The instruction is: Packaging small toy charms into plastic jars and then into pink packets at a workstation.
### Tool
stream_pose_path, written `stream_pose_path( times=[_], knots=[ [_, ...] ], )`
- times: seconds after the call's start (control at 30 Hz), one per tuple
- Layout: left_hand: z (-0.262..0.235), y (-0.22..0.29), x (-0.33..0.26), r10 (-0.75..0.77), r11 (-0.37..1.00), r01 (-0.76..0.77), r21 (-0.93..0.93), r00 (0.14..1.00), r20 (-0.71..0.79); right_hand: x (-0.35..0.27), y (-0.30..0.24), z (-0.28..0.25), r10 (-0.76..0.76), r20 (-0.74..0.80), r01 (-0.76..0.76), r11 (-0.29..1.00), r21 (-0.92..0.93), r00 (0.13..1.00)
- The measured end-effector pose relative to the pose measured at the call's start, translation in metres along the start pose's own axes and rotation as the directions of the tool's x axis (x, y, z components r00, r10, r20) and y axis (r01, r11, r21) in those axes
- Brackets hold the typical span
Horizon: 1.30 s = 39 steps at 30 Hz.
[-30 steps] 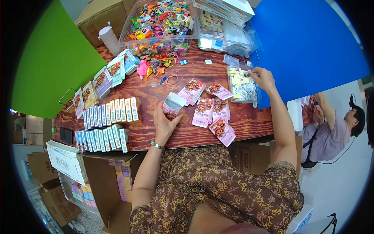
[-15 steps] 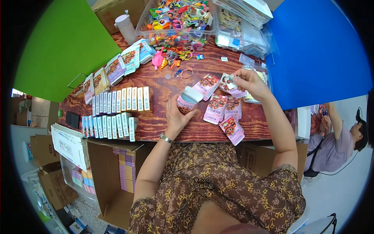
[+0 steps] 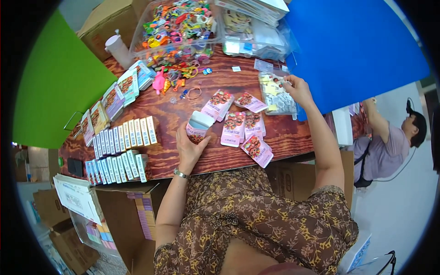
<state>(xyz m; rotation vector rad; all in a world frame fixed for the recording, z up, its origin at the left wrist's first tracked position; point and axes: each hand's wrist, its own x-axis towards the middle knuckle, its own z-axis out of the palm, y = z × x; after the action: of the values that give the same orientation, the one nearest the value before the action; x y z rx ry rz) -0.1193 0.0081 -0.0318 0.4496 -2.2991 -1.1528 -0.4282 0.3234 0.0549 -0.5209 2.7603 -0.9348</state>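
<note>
My left hand (image 3: 189, 149) is wrapped round a pink carton (image 3: 197, 134) near the front of the table. The carton's top flap (image 3: 203, 118) stands raised, so the mouth is uncovered. Farther right, my right hand (image 3: 300, 91) has its fingertips pinched on a small pale card with dark round marks (image 3: 277, 81). It is over a clear tray of small white and yellow cards (image 3: 278, 101); where the pinched card ends and the pile begins is hard to make out. Between my hands lie several flat pink cartons (image 3: 233, 127) with cartoon fronts.
Two rows of upright small boxes (image 3: 123, 137) stand at left, with stacked cartons (image 3: 112, 98) behind. A clear bin of colourful trinkets (image 3: 178, 46) is at the back, beside a bottle (image 3: 119, 50). Green (image 3: 59, 78) and blue (image 3: 353, 50) panels flank the table. Another person (image 3: 385, 142) sits at right.
My right hand has moved from above the pink cartons to the tray of small cards. My left hand keeps its hold on the carton. The whole view has shifted and tilted.
</note>
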Motion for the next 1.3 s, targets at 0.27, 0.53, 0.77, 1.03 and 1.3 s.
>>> stream_pose_path(
  times=[0.27, 0.53, 0.77, 1.03, 1.3],
  knots=[
    [0.0, -0.002, 0.0, 0.006, 0.998, -0.006, 0.068, 1.0, 0.007, -0.01, 0.015, -0.007, -0.051, 0.149, 0.099, 0.936, -0.339, 0.987],
    [0.001, -0.003, -0.002, 0.012, 0.996, -0.013, 0.089, 1.0, 0.014, -0.012, 0.026, 0.018, -0.144, 0.258, 0.227, 0.916, -0.331, 0.955],
    [0.004, 0.0, 0.0, 0.008, 0.997, -0.009, 0.071, 1.0, 0.015, -0.006, 0.029, 0.036, -0.039, 0.186, 0.116, 0.897, -0.427, 0.982],
    [0.0, 0.004, 0.003, 0.015, 0.998, -0.013, 0.068, 1.0, -0.018, -0.001, -0.004, 0.014, -0.289, 0.067, 0.295, 0.899, -0.324, 0.955],
    [0.015, 0.014, 0.014, 0.079, 0.99, -0.073, 0.12, 0.996, -0.048, -0.027, -0.119, 0.046, -0.327, 0.209, 0.227, 0.89, 0.395, 0.922]
  ],
)
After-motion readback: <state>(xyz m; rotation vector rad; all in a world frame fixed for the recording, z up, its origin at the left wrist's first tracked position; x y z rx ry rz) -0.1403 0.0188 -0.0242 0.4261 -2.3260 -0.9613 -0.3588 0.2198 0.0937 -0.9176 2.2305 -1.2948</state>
